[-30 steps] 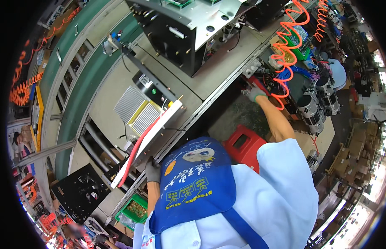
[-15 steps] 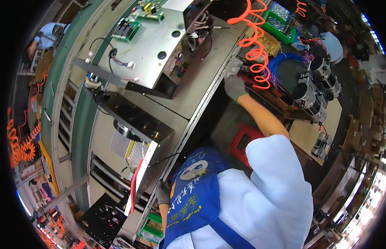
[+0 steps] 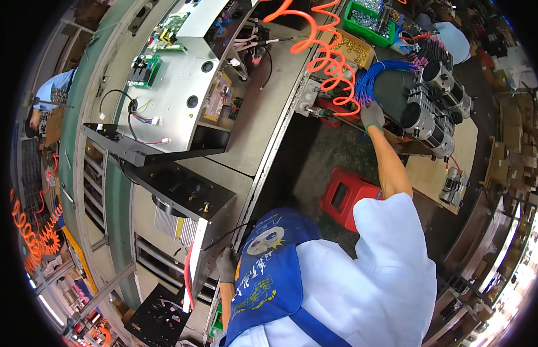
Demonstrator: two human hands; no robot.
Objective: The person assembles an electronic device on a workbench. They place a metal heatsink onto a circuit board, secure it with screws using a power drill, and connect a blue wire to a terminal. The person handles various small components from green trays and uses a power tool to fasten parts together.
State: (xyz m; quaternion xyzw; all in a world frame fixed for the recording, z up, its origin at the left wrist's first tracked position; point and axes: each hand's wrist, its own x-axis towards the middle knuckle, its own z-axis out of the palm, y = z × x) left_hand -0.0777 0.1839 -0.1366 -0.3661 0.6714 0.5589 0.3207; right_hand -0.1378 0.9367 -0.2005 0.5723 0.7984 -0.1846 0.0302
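My right hand (image 3: 372, 115), in a grey glove, reaches out to the right of the bench. It is at the near end of a bundle of blue wires (image 3: 376, 75) with pink tips; whether its fingers grip any of them is too small to make out. My left hand (image 3: 226, 266), also gloved, is low at the bench edge, beside an open black-and-silver metal housing (image 3: 191, 194). A finned heat sink (image 3: 169, 224) and a red tube (image 3: 189, 274) show on that housing. The left fingers are too indistinct to read.
A silver chassis (image 3: 170, 104) with circuit boards stands farther along the bench. An orange coiled air hose (image 3: 332, 63) hangs before green screw bins (image 3: 367, 23). Cylindrical metal motors (image 3: 428, 127) sit at right, and a red plastic stool (image 3: 351, 199) stands below. A black panel (image 3: 159, 315) lies lower left.
My right hand has moved from the metal fittings at the bench edge rightward to the blue wires. The left hand stays by the housing. The whole view has shifted somewhat.
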